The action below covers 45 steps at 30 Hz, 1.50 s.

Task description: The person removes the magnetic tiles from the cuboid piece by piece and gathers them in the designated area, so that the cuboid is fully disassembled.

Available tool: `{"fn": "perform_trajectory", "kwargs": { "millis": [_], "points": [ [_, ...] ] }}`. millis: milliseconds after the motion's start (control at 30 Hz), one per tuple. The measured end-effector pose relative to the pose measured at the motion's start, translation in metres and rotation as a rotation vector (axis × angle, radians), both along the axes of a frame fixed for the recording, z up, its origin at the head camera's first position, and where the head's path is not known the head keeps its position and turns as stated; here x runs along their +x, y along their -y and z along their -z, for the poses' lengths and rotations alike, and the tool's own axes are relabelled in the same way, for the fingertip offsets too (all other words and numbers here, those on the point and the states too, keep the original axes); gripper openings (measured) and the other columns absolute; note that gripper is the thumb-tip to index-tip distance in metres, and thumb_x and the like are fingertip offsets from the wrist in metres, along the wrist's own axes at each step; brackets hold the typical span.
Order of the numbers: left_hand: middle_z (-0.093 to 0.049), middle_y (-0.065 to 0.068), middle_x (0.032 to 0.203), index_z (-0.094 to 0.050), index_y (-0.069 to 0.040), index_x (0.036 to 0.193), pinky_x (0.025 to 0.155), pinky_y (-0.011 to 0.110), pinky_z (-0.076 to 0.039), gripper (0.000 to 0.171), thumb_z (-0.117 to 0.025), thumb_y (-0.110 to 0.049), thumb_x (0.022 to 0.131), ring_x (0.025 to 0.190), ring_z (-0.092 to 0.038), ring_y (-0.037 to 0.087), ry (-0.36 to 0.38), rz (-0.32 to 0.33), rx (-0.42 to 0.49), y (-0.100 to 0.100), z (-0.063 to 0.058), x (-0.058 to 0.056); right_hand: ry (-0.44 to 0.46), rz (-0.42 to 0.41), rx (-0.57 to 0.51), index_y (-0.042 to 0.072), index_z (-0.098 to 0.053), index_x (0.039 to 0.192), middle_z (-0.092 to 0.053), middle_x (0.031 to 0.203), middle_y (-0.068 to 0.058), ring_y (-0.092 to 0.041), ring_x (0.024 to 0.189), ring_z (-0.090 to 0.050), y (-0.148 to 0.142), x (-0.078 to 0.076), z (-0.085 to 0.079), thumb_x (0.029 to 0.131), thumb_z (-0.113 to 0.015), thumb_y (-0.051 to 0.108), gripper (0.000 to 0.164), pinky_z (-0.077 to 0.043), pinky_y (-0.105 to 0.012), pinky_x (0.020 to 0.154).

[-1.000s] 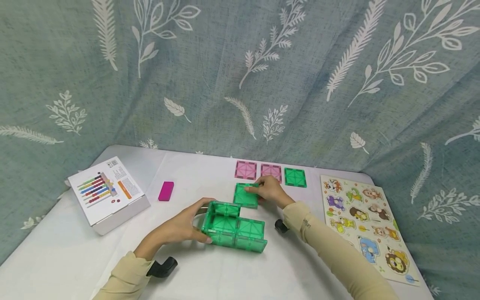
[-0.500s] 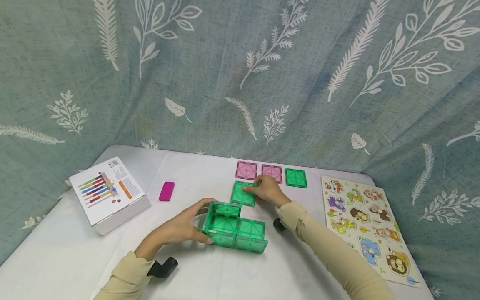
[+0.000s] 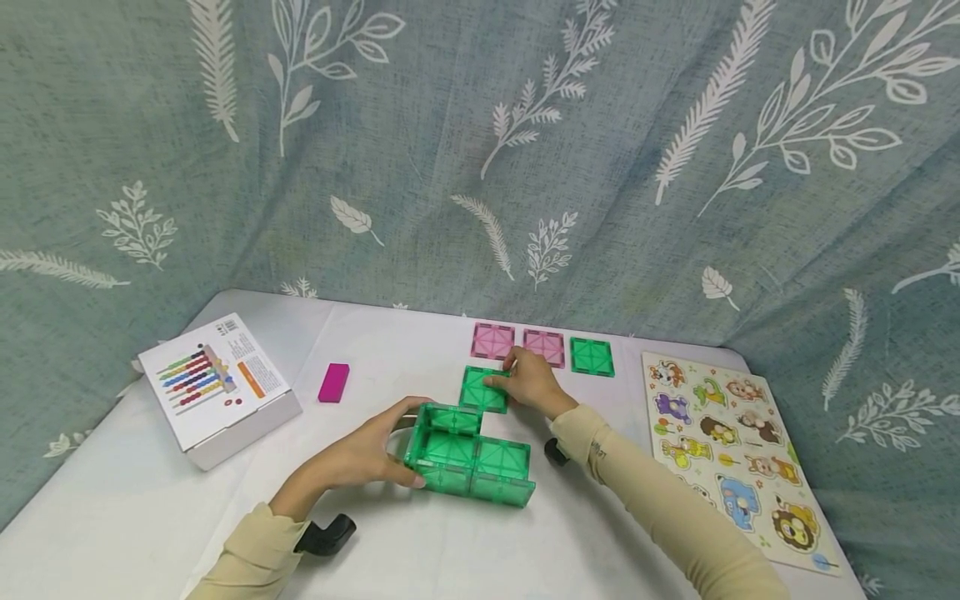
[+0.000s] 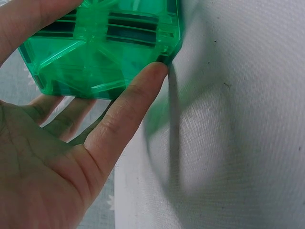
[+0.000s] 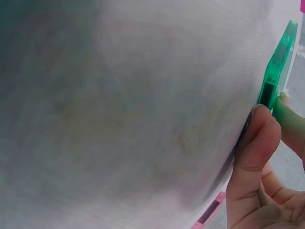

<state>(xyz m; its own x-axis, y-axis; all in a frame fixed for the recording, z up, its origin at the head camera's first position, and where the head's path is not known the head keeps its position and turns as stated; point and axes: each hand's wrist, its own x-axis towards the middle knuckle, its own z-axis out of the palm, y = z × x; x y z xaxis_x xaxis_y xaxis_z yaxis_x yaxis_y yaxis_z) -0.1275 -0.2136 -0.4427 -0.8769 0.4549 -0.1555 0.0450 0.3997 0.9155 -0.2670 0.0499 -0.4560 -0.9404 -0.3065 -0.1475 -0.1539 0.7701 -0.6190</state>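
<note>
My left hand (image 3: 358, 454) holds the left end of a structure of green see-through magnetic tiles (image 3: 504, 458), thumb at the front corner and fingers round behind. The structure has a walled box part at the left, with a floor tile and a front wall running on to the right. In the left wrist view the thumb touches the edge of the green tiles (image 4: 88, 67). Just behind the structure, my right hand (image 3: 536, 385) pinches a single green magnetic tile (image 3: 478, 392) by its right side. The right wrist view shows that tile edge-on (image 5: 279, 67) between thumb and finger.
Two pink magnetic tiles (image 3: 492, 340) and another green tile (image 3: 592, 356) lie in a row at the back. A magenta block (image 3: 333, 382) and a white abacus box (image 3: 217, 383) are at the left. An animal puzzle board (image 3: 738, 458) lies at the right.
The right hand has carried its green tile a little left, lifting it and then lowering it near the structure's back. The left hand and the structure have stayed put.
</note>
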Motion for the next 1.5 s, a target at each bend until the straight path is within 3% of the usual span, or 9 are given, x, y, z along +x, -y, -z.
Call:
{"fn": "perform_trajectory", "kwargs": {
  "millis": [300,533,667,833,1067,1267,1333,1500],
  "points": [
    [-0.042,0.013,0.156,-0.037,-0.024,0.148,0.108,0.067,-0.042,0.095,-0.09,-0.017,0.071,0.15,-0.027,0.048,-0.001,-0.002,-0.01,0.0,-0.001,0.001,0.029,-0.024,-0.006,0.008,-0.061,0.11,-0.064,0.072,-0.006,-0.017,0.05,-0.061,-0.002,0.001,-0.003,0.091,-0.075,0.038,0.038,-0.048,-0.027,0.054],
    [-0.042,0.013,0.157,-0.036,-0.024,0.149,0.109,0.068,-0.04,0.096,-0.091,-0.017,0.071,0.151,-0.026,0.047,0.005,-0.008,-0.018,0.0,-0.001,0.001,0.079,-0.072,0.004,0.007,-0.057,0.13,-0.066,0.089,-0.008,-0.018,0.058,-0.063,-0.012,0.007,-0.013,0.096,-0.067,0.038,0.047,-0.049,-0.029,0.06],
    [-0.042,0.013,0.157,-0.036,-0.024,0.149,0.109,0.069,-0.039,0.096,-0.091,-0.016,0.071,0.15,-0.026,0.048,0.006,-0.01,-0.017,0.0,-0.001,0.001,0.001,-0.103,0.047,0.006,-0.056,0.136,-0.066,0.093,-0.009,-0.017,0.064,-0.06,-0.02,0.016,-0.024,0.096,-0.067,0.037,0.051,-0.046,-0.029,0.061],
    [-0.043,0.011,0.156,-0.036,-0.025,0.149,0.111,0.072,-0.034,0.097,-0.091,-0.017,0.07,0.15,-0.028,0.047,-0.006,-0.011,-0.023,-0.001,-0.001,0.001,-0.122,-0.151,0.055,0.003,-0.062,0.129,-0.067,0.091,-0.009,-0.016,0.066,-0.055,-0.026,0.033,-0.039,0.096,-0.067,0.035,0.047,-0.044,-0.028,0.058],
    [-0.041,0.009,0.157,-0.034,-0.029,0.149,0.115,0.074,-0.025,0.099,-0.092,-0.022,0.069,0.151,-0.026,0.046,-0.028,0.0,-0.036,-0.002,-0.003,0.001,-0.148,-0.244,0.0,0.003,-0.062,0.128,-0.07,0.093,-0.006,-0.011,0.065,-0.058,-0.026,0.064,-0.055,0.098,-0.063,0.04,0.047,-0.048,-0.027,0.059],
    [-0.042,0.01,0.157,-0.034,-0.026,0.149,0.116,0.073,-0.023,0.097,-0.091,-0.022,0.071,0.151,-0.027,0.045,-0.02,0.002,-0.041,-0.003,-0.003,0.001,-0.021,-0.432,-0.037,0.013,-0.07,0.113,-0.074,0.105,-0.002,-0.013,0.088,-0.068,-0.023,0.093,-0.063,0.103,-0.052,0.047,0.039,-0.056,-0.028,0.075],
    [-0.042,0.01,0.157,-0.035,-0.025,0.149,0.117,0.073,-0.022,0.096,-0.091,-0.02,0.071,0.151,-0.027,0.045,-0.015,0.005,-0.034,-0.003,-0.003,0.001,0.047,-0.502,-0.033,0.013,-0.07,0.116,-0.075,0.109,-0.002,-0.015,0.096,-0.07,-0.022,0.1,-0.065,0.103,-0.052,0.048,0.041,-0.056,-0.028,0.081],
    [-0.044,0.009,0.155,-0.035,-0.024,0.148,0.117,0.073,-0.021,0.095,-0.091,-0.02,0.071,0.15,-0.028,0.046,-0.028,0.008,-0.025,-0.002,-0.003,0.0,0.165,-0.605,0.062,0.01,-0.065,0.128,-0.072,0.121,-0.002,-0.014,0.109,-0.068,-0.02,0.112,-0.067,0.095,-0.065,0.048,0.05,-0.056,-0.027,0.09]
  ]
}}
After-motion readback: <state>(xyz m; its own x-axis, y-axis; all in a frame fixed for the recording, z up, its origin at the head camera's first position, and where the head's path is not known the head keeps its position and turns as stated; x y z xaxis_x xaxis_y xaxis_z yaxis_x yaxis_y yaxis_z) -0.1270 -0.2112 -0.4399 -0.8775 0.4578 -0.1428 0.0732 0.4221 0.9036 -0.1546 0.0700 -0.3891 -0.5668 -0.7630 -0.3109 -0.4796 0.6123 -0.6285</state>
